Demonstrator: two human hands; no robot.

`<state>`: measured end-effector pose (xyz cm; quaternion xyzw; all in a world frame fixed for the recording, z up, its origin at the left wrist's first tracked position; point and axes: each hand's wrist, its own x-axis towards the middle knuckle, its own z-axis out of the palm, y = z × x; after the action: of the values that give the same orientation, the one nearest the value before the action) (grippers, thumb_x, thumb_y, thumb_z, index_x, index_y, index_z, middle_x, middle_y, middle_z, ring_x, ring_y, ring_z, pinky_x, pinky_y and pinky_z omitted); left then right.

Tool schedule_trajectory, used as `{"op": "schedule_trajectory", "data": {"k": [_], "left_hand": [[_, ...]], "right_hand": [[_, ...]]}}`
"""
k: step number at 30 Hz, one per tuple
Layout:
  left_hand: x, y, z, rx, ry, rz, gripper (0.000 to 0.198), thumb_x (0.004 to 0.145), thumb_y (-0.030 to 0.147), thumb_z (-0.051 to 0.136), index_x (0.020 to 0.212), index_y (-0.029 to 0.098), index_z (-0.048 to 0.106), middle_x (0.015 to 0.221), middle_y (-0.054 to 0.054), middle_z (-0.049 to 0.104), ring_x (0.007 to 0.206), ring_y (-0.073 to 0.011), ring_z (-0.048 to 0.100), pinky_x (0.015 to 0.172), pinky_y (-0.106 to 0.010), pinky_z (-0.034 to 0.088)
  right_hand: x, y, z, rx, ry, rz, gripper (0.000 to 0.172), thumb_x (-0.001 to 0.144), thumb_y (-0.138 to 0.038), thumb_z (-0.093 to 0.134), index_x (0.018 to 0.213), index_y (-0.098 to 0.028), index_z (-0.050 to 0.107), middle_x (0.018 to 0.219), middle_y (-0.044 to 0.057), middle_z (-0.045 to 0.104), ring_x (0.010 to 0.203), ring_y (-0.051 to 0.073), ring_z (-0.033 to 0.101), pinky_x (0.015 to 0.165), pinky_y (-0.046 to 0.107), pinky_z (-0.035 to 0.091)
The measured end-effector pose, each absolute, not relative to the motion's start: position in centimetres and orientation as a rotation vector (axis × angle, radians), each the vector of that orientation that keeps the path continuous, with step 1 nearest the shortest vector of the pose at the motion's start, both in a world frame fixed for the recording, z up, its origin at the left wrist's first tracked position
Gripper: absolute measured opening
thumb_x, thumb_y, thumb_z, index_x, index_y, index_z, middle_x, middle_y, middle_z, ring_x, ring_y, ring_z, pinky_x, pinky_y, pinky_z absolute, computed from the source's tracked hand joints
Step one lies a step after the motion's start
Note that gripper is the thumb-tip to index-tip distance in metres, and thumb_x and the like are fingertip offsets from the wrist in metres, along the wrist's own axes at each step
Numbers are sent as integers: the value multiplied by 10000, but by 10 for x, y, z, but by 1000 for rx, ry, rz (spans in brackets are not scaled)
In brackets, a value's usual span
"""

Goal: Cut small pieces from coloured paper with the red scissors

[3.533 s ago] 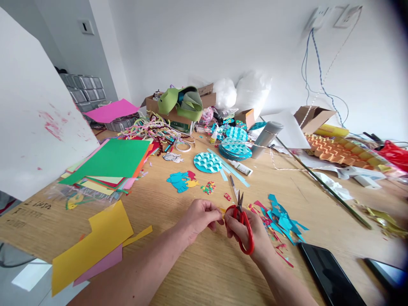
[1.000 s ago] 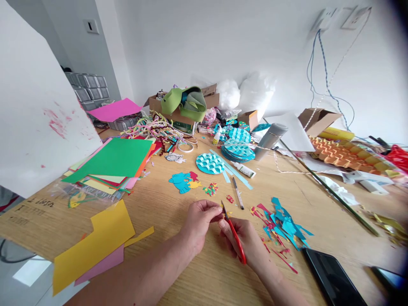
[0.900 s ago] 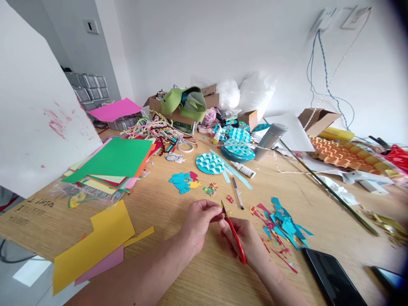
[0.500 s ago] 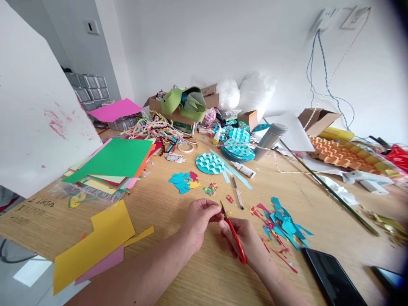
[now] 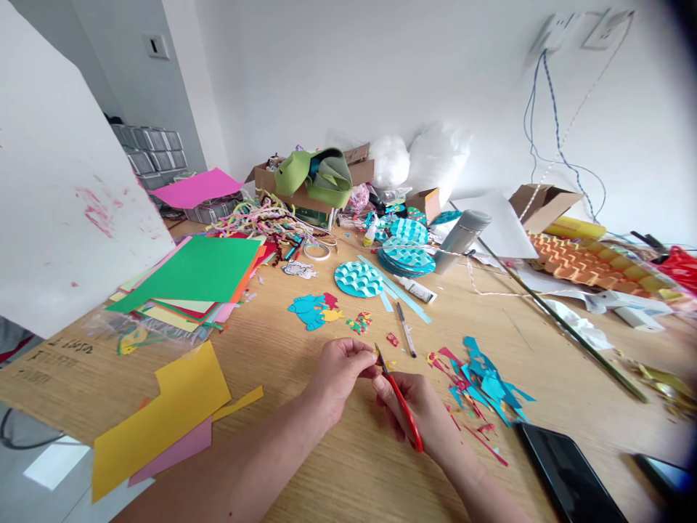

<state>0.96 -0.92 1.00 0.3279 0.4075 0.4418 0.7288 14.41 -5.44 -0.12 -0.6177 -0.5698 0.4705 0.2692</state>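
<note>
My right hand [image 5: 422, 410] grips red-handled scissors [image 5: 401, 404], their blades pointing up and left toward my left hand. My left hand [image 5: 340, 374] pinches a tiny yellow paper scrap [image 5: 377, 354] right at the blade tips. Both hands rest low over the wooden table [image 5: 337, 465] near its front edge. Cut-out blue, red and yellow fish shapes [image 5: 313, 309] lie just beyond my left hand.
Blue and pink paper offcuts [image 5: 482, 381] lie right of my hands, a pen [image 5: 406, 328] beyond them. A yellow sheet [image 5: 163, 414] lies at front left, a coloured paper stack [image 5: 190, 280] behind it. Dark tablets [image 5: 566, 472] sit at front right. Boxes and blue scalloped discs [image 5: 356, 278] crowd the back.
Since 3.5 s ago the scissors have turned from flat, handles facing me, to edge-on with the blades at the scrap. Over the last second the hands have barely moved.
</note>
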Motion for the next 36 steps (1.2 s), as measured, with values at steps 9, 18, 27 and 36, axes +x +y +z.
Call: {"op": "schedule_trajectory", "data": {"k": [9, 18, 27, 36], "left_hand": [[9, -8, 8, 716, 903, 962, 124, 564, 225, 699, 612, 141, 621, 622, -36, 641, 582, -127, 565, 634, -272, 440], [9, -8, 9, 696, 905, 964, 109, 561, 210, 683, 614, 136, 623, 635, -46, 657, 576, -126, 572, 620, -265, 452], [9, -6, 9, 716, 915, 967, 111, 562, 216, 687, 607, 145, 616, 600, -25, 635, 571, -120, 560, 624, -264, 446], [8, -4, 9, 723, 945, 956, 121, 555, 225, 678, 610, 137, 617, 616, -33, 645, 568, -108, 544, 617, -255, 453]], "right_hand": [[143, -56, 1, -1690, -1516, 1278, 488, 802, -624, 548, 599, -189, 458, 404, -45, 469, 314, 83, 427, 307, 169, 248], [142, -56, 1, -1702, -1492, 1279, 485, 785, -622, 565, 600, -185, 468, 403, -36, 485, 298, 84, 435, 302, 165, 252], [143, -55, 0, -1697, -1518, 1280, 506, 782, -643, 555, 584, -187, 460, 389, -35, 480, 292, 84, 432, 301, 163, 241], [145, -54, -1, -1713, -1520, 1291, 501, 775, -639, 570, 590, -185, 462, 389, -41, 479, 294, 85, 440, 302, 159, 265]]}}
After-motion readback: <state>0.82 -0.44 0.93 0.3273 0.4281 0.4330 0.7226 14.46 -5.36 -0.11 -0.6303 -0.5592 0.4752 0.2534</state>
